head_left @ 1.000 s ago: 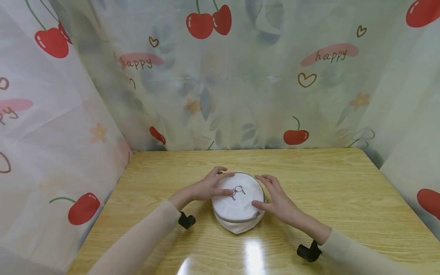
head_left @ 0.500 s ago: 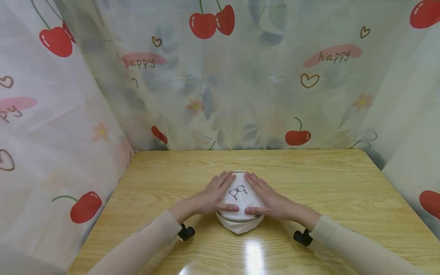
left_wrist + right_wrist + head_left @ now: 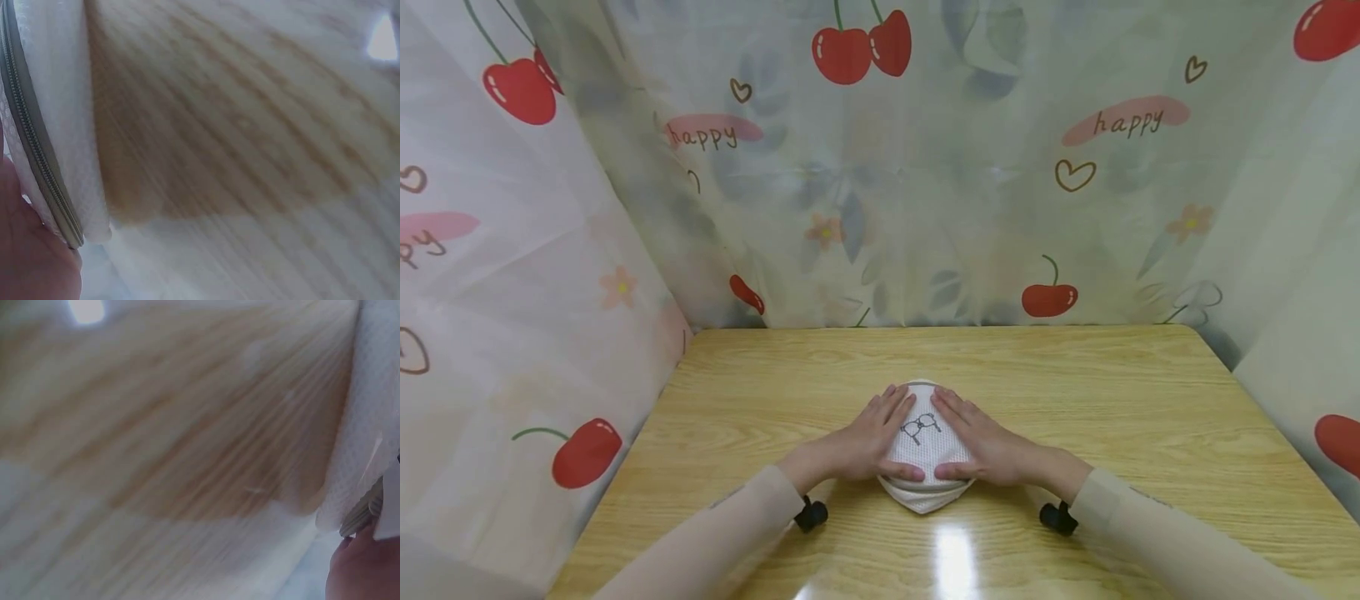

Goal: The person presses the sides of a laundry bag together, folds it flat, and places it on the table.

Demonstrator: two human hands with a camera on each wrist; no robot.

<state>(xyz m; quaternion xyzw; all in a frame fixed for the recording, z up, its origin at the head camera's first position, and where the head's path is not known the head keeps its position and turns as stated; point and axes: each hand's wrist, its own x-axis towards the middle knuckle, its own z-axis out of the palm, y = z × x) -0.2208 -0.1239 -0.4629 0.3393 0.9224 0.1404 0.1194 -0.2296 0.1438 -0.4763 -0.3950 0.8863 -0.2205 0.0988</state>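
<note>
A round white mesh zip bag with a line drawing of eyeglasses on its lid lies on the table in the head view. My left hand rests on its left half, fingers straight and pointing away from me. Mirroring it, my right hand presses on the right half. The thumbs point towards each other near the bag's front, with a small gap between them. Along the bag's side, the grey zipper shows in the left wrist view. The right wrist view shows the white mesh side near my hand. Inside, the contents are hidden.
The bag sits on a wood-grain table with a glossy light reflection near the front. A curtain printed with cherries hangs behind the table and along both sides. Black wrist cameras sit under both wrists.
Both hands have come inward from the bag's sides and now lie flat on its top. Over the last half second they and the lid have shifted slightly towards me.
</note>
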